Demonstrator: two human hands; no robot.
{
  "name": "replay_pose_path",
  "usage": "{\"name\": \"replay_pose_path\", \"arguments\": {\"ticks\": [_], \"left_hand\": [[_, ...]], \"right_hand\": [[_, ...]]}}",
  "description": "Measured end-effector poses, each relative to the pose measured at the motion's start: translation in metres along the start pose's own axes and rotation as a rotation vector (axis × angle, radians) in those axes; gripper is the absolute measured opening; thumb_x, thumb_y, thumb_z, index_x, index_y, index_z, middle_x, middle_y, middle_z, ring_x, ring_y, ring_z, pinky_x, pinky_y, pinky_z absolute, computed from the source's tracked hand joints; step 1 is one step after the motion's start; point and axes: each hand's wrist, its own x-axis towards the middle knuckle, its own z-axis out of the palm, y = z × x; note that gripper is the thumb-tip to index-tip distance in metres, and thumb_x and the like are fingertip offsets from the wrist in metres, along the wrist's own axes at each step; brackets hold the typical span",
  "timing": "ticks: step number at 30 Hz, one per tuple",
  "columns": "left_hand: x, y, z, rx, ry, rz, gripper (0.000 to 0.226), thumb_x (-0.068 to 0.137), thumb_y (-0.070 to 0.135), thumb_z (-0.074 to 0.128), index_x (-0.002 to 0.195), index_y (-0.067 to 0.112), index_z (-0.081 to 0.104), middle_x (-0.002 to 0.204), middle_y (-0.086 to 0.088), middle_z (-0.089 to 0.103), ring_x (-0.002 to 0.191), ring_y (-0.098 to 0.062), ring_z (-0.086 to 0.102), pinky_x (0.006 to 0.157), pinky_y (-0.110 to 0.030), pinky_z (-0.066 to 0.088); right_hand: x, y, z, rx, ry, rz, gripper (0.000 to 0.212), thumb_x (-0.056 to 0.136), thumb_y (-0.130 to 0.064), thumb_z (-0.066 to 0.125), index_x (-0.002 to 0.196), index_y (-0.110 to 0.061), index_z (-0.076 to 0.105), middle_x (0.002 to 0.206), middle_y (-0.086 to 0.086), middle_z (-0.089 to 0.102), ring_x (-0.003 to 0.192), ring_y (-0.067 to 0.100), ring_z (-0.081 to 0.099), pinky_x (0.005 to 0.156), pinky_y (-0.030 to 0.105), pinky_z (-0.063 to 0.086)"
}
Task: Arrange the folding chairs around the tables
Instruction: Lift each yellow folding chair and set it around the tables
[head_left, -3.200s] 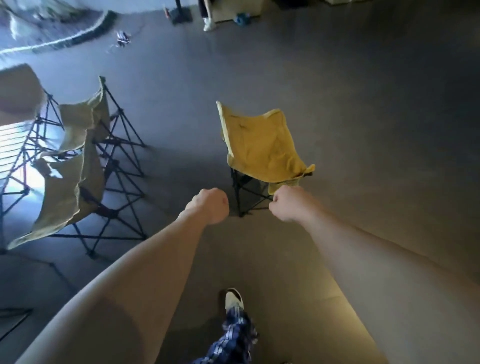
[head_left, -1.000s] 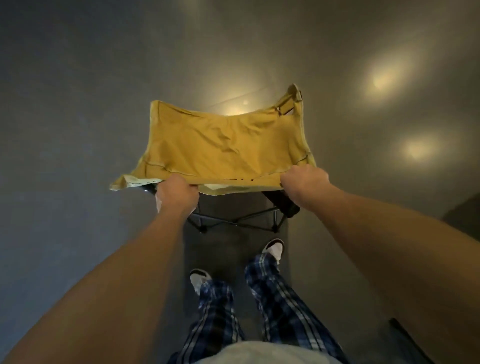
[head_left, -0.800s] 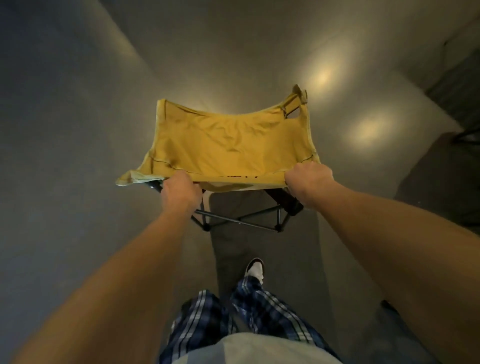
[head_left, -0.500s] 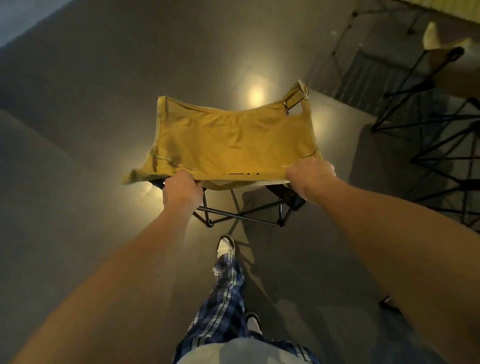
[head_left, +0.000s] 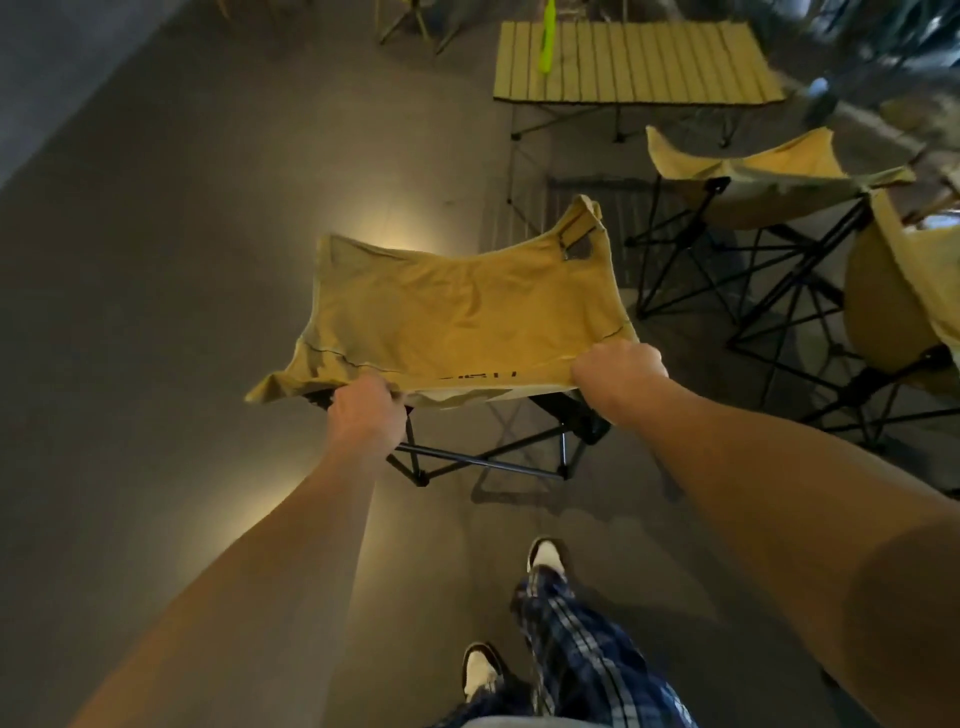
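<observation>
Head view: both hands grip folding chair (head_left: 462, 317), seat facing table (head_left: 634, 62).

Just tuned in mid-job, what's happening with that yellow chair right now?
A person is carrying the yellow folding chair by its near fabric edge, left hand and right hand each gripping it. The chair looks lifted off the floor. Ahead on the right stands a slatted table, with two more chairs already set near it.

The floor (head_left: 156, 312) on the left is open. On the right, two chairs (head_left: 769, 176) and a table (head_left: 634, 62) stand in the way.
</observation>
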Motion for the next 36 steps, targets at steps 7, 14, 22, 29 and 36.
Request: {"name": "replay_pose_path", "arguments": {"ticks": [7, 14, 22, 29, 36], "left_hand": [[0.137, 0.131, 0.005, 0.064, -0.047, 0.101, 0.029, 0.098, 0.034, 0.054, 0.097, 0.006, 0.061, 0.091, -0.013, 0.065, 0.089, -0.032, 0.062, 0.078, -0.042, 0.053], [0.277, 0.254, 0.010, 0.118, -0.061, 0.153, 0.033, 0.097, 0.034, 0.057, 0.107, 0.004, 0.061, 0.102, -0.017, 0.066, 0.101, -0.036, 0.061, 0.086, -0.045, 0.051], [0.451, 0.351, 0.021, 0.185, -0.110, 0.152, 0.034, 0.096, 0.038, 0.057, 0.099, 0.005, 0.061, 0.096, -0.014, 0.064, 0.096, -0.034, 0.061, 0.077, -0.039, 0.048], [0.592, 0.410, 0.042, 0.196, -0.193, 0.136, 0.033, 0.097, 0.039, 0.055, 0.095, 0.006, 0.062, 0.080, -0.007, 0.059, 0.073, -0.025, 0.053, 0.064, -0.035, 0.046], [0.648, 0.447, 0.094, 0.322, -0.317, 0.038, 0.030, 0.099, 0.037, 0.051, 0.093, 0.009, 0.060, 0.080, -0.008, 0.057, 0.077, -0.029, 0.057, 0.065, -0.037, 0.048]], "right_hand": [[0.126, 0.096, -0.047, 0.022, 0.024, 0.074, 0.020, 0.091, -0.005, 0.057, 0.108, -0.015, 0.063, 0.073, -0.001, 0.037, 0.092, 0.028, 0.060, 0.072, 0.039, 0.048], [0.259, 0.189, -0.098, 0.089, 0.018, 0.125, 0.026, 0.090, -0.005, 0.060, 0.113, -0.016, 0.064, 0.097, 0.004, 0.056, 0.099, 0.031, 0.062, 0.075, 0.041, 0.052], [0.436, 0.257, -0.150, 0.113, -0.022, 0.108, 0.028, 0.090, -0.002, 0.058, 0.114, -0.015, 0.065, 0.107, 0.005, 0.060, 0.102, 0.032, 0.062, 0.068, 0.038, 0.045], [0.580, 0.295, -0.173, 0.217, -0.074, 0.160, 0.023, 0.088, -0.001, 0.061, 0.106, -0.014, 0.065, 0.098, 0.004, 0.062, 0.091, 0.029, 0.063, 0.064, 0.037, 0.042], [0.663, 0.326, -0.135, 0.198, -0.150, 0.154, 0.029, 0.087, 0.001, 0.060, 0.112, -0.013, 0.062, 0.108, 0.007, 0.062, 0.100, 0.031, 0.062, 0.071, 0.039, 0.042]]}}
